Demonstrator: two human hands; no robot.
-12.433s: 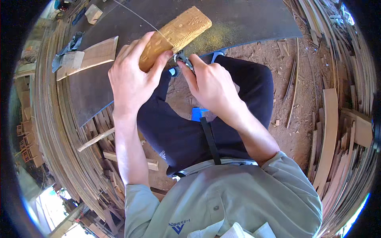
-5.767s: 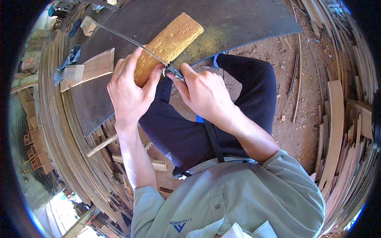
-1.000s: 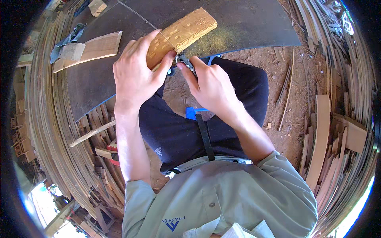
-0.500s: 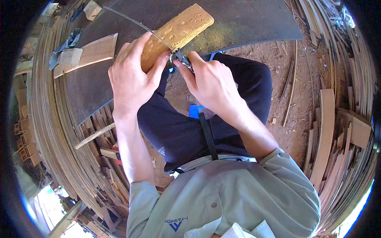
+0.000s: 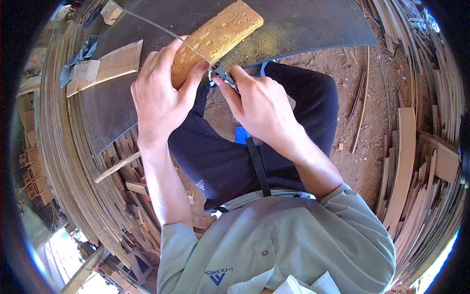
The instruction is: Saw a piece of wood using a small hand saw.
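1. Yellowish wood shows first in the head view: a thick, rough-faced block [image 5: 220, 32] extends up and to the right from the left hand [image 5: 160, 95], its far end well beyond the fingers.
2. The left hand grips the block's near end, thumb on the side toward the right hand [image 5: 262, 100] and fingers on the opposite side.
3. The right hand is closed on a dark metal fitting [image 5: 224, 75], just beside the left thumb; its exact form is partly hidden by the fingers.
4. From that fitting a thin metal blade [image 5: 152, 23] runs up and to the left across the block, passing close by the left hand's fingertips.
5. Beyond both hands spreads a dark surface [image 5: 320, 29], with yellow dust [image 5: 268, 43] scattered on it, ahead of the right hand. Whether the block rests on it is hard to tell.
6. Left of the left hand lie a flat board [image 5: 122, 61], a short pale wood piece [image 5: 86, 71] overlapping it, and a crumpled blue-grey cloth [image 5: 83, 55].
7. Farther left of that hand are long stacked wooden strips [image 5: 61, 127]; well to the right of the right hand stands a curved-looking plank [image 5: 404, 161].
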